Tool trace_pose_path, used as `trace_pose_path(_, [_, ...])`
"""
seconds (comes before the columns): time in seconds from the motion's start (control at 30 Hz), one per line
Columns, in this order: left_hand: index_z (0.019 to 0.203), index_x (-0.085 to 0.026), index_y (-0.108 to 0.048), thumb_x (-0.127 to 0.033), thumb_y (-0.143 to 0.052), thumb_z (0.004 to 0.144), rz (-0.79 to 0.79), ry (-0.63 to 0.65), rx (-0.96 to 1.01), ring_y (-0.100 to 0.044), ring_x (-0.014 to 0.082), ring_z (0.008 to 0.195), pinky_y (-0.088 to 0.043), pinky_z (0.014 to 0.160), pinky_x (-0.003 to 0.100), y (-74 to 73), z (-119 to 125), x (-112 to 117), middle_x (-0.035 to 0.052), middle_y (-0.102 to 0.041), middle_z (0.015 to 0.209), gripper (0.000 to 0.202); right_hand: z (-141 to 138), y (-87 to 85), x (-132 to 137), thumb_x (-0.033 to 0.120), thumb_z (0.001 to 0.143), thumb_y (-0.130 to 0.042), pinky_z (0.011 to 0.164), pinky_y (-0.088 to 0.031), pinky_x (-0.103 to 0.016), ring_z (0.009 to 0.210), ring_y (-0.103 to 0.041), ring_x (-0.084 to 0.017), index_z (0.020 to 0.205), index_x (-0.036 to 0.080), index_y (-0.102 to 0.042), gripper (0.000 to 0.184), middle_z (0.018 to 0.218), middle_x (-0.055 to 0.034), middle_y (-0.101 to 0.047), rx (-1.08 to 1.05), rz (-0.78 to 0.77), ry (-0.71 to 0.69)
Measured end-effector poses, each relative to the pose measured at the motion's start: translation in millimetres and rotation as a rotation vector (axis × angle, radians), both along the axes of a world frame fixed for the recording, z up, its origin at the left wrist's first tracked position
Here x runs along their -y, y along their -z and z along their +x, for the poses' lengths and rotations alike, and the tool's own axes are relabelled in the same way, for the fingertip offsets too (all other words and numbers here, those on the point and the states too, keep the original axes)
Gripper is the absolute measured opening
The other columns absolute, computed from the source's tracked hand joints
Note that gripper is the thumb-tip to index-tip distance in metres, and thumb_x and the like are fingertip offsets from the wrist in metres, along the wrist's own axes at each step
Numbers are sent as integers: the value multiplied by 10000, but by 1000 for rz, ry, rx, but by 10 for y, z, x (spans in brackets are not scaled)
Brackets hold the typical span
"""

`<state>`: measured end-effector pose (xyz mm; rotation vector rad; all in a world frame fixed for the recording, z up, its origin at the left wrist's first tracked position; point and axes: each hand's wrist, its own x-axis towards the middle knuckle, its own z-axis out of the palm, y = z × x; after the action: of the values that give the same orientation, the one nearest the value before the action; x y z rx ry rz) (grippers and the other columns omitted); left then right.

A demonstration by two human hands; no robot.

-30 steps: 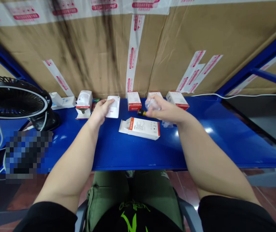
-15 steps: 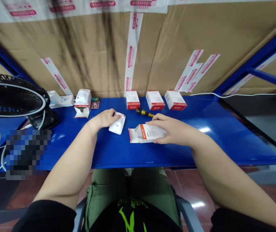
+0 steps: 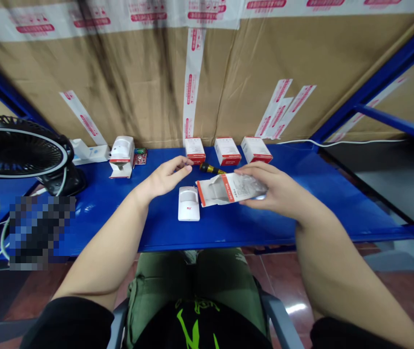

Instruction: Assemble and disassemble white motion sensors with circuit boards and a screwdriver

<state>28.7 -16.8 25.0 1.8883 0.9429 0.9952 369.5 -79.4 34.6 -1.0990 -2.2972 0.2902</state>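
Note:
My right hand (image 3: 270,191) grips a white and red detector box (image 3: 243,188) at its right end. The flap of that box stands open at the left, beside a white motion detector (image 3: 189,206) lying on the blue table. My left hand (image 3: 166,178) hovers above and left of the detector, apart from it, with nothing visible in it and the thumb away from the fingers. Behind the held box lies a black and yellow screwdriver (image 3: 209,168), its right end hidden by box and hand.
Three closed red and white boxes (image 3: 227,150) stand in a row along the cardboard wall. Back left are another detector on an opened box (image 3: 121,156), a small red circuit board (image 3: 140,158) and a black fan (image 3: 18,148). A white cable (image 3: 297,142) runs at the back right.
My left hand has let go of the detector, which now lies further right and nearer me, turned upright. My right hand has lifted and tilted the box slightly.

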Motion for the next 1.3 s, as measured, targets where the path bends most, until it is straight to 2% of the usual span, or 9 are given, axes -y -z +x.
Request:
trace_pose_path(0.23, [1305,-228,-674,-278,-983,718,-497,362,99,-793,227,888,-619,778,295,-192,-200,47,58,-827,1032,665,-783,-131,-384,206,900,-762,1070,-639,-498,1300,-714,-336,1423,251,-707,527,1437,-134,-711,73,185,-297])
trace_pose_path(0.4, [1474,-252,-569,-286,-946,787,-544,-12,230,-812,234,914,-665,777,305,-223,-436,-90,53,-814,1114,785,-1156,14,-685,219,870,-745,1136,-593,-560,1305,-671,-355,1414,181,-666,551,1389,-180,-645,-204,270,-84])
trace_pose_path(0.53, [1636,-382,-421,-201,-854,849,-562,-269,477,-824,224,1028,-704,800,309,-193,-395,-178,52,-774,1355,916,-1153,167,-957,369,977,-646,1025,-623,-546,1074,-699,-300,1140,253,-704,209,1125,-100,-638,-613,84,126])
trace_pose_path(0.67, [1625,-406,-466,-78,-757,786,-583,-328,548,-815,207,1060,-714,831,312,-112,-222,-201,36,-758,1397,946,-1052,183,-1161,703,1025,-562,745,-611,-403,755,-600,-205,1038,312,-618,395,896,-9,-546,-1032,-154,61])
trace_pose_path(0.77, [1655,-393,-444,-48,-737,741,-540,-275,541,-798,248,1165,-715,899,365,-43,-94,-160,60,-751,1421,1020,-1107,134,-1130,719,1034,-555,592,-509,-327,615,-466,-167,1138,364,-551,370,846,28,-474,-1152,-114,69])
trace_pose_path(0.97, [1735,-367,-349,-151,-814,770,-355,-150,544,-775,295,1222,-685,1020,464,123,37,-116,104,-740,1453,1093,-1459,120,-789,199,941,-603,706,-532,-368,757,-570,-198,1011,289,-567,120,907,-11,-560,-591,347,-148])
trace_pose_path(1.1, [1731,-355,-368,-203,-829,790,-81,-146,499,-788,293,1184,-676,1040,461,255,41,-188,115,-693,1527,1059,-1440,142,-751,60,885,-545,757,-538,-352,819,-621,-199,898,242,-596,190,919,-31,-633,-283,342,-406])
trace_pose_path(1.2, [1703,-368,-407,-244,-857,791,82,-120,438,-763,334,1273,-659,1088,496,321,30,-238,123,-575,1669,1024,-1325,175,-789,131,959,-567,799,-565,-375,880,-658,-220,940,224,-653,129,1016,-75,-688,-238,316,-351])
trace_pose_path(1.3, [1679,-362,-429,-277,-884,796,153,-92,400,-704,392,1385,-628,1143,555,360,53,-237,135,-480,1743,997,-1253,219,-810,216,1008,-591,795,-564,-408,880,-667,-254,906,217,-691,143,994,-98,-690,-186,321,-73])
